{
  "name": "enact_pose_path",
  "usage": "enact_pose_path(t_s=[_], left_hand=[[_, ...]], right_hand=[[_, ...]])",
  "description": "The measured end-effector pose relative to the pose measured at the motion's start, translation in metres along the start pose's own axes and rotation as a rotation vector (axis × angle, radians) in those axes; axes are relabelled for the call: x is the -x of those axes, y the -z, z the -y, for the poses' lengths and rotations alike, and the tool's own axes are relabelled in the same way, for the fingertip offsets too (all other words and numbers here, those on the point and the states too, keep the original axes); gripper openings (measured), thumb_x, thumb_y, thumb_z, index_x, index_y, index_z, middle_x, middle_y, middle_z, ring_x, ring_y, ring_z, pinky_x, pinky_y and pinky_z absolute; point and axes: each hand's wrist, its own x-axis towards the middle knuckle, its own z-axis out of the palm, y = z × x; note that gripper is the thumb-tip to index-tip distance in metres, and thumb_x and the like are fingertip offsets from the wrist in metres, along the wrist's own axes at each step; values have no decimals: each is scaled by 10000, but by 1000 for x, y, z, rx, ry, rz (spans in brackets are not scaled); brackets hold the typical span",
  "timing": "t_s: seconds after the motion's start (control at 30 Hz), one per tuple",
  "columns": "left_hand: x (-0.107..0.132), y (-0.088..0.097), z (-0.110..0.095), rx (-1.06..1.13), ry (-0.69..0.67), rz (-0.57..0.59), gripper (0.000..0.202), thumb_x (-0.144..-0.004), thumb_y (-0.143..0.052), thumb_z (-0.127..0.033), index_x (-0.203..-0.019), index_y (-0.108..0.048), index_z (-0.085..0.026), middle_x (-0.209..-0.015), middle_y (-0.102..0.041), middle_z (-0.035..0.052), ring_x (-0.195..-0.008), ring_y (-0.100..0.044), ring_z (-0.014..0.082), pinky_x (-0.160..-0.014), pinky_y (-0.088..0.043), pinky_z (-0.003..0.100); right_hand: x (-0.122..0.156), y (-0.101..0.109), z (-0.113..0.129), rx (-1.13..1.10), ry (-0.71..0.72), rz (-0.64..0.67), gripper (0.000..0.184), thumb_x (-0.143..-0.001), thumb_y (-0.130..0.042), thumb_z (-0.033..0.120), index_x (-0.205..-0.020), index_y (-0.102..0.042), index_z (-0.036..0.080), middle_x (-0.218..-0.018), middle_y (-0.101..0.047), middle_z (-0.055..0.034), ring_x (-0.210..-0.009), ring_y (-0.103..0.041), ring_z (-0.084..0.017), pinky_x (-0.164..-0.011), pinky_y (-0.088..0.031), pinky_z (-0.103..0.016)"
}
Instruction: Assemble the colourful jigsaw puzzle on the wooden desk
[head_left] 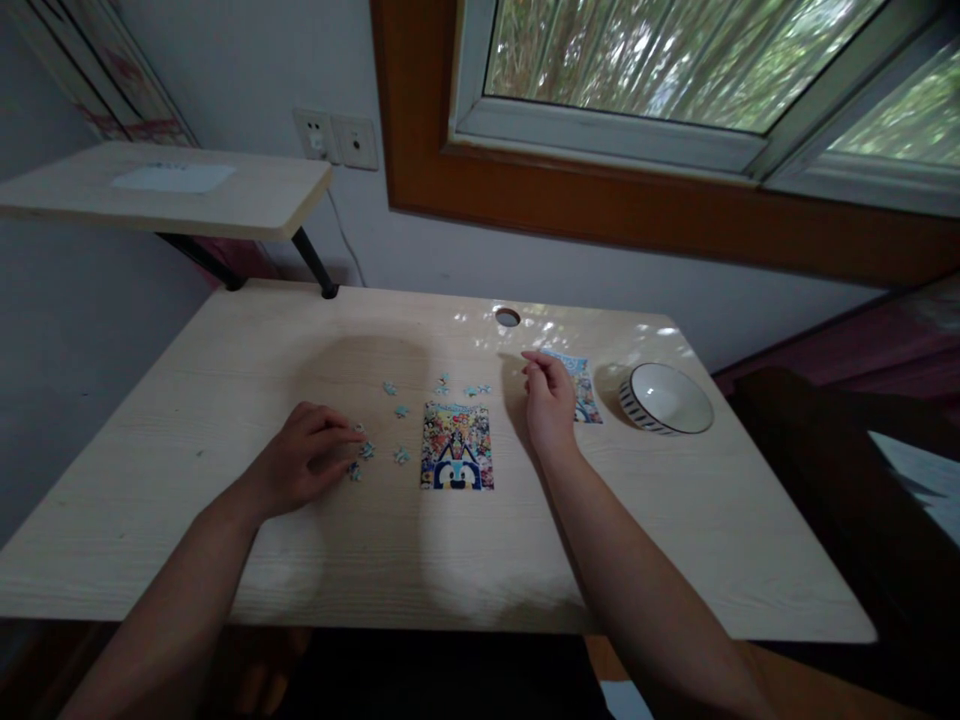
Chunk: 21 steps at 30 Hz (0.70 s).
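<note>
Over the left part of the desk, my left hand [311, 455] has its thumb and fingers brought together at a small jigsaw puzzle piece [366, 450]. Other loose pieces lie right by those fingertips, partly covered by them. To the right, my right hand [550, 400] is raised with its fingers curled in; whether something small is in them is hidden. Between the hands lies a square colourful puzzle [457, 446] with a blue cartoon dog's head. Behind my right hand is a partly covered blue printed sheet [586, 390]. Several loose pieces [402, 456] are scattered left of and beyond the puzzle.
A white bowl [667, 398] with a striped outside stands at the desk's right side. The pale wooden desk [360, 560] has a cable hole [508, 317] near its back edge. A raised shelf [172, 200] overhangs the back left corner. Behind are a wall and window.
</note>
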Motion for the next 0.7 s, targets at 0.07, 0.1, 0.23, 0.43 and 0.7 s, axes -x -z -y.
enact_pose_path(t_s=[0.07,0.1,0.23,0.43,0.7], left_hand=[[1,3,-2,31,10,27,270,-926,-701,-301,-1196,-720,-300,-1159,-631,57,-1094,-548,245,-974,-454,415],[2,4,-3,46,14,41,256,-926,-702,-312,-1180,-724,-299,-1164,-626,57,-1103,-544,247,-978,-454,415],[2,7,-4,84,27,102,220,-935,-699,-350,-1147,-743,-309,-1159,-620,53,-1102,-541,244,-982,-458,409],[3,4,0,94,23,117,147,-956,-691,-362,-1067,-777,-319,-1111,-636,48,-1081,-548,236,-972,-456,402],[1,0,5,96,41,91,209,-965,-673,-467,-970,-789,-294,-1016,-670,44,-1006,-562,224,-928,-443,383]], right_hand=[[0,-1,2,-9,-23,-61,294,-960,-471,327,-1125,-695,231,-964,-674,-60,-889,-607,-220,-771,-491,-352],[0,-1,2,-10,-30,-79,284,-954,-480,329,-1104,-701,231,-962,-677,-58,-892,-608,-220,-774,-493,-352],[0,-3,3,-22,-33,-79,272,-941,-496,330,-1075,-711,228,-967,-684,-55,-903,-610,-222,-783,-494,-353],[0,-4,2,-24,-34,-67,265,-929,-500,312,-1064,-712,228,-988,-688,-59,-899,-607,-223,-774,-490,-356],[1,-4,4,-34,-46,-39,279,-918,-492,300,-1085,-706,232,-982,-678,-57,-884,-600,-217,-773,-487,-351]])
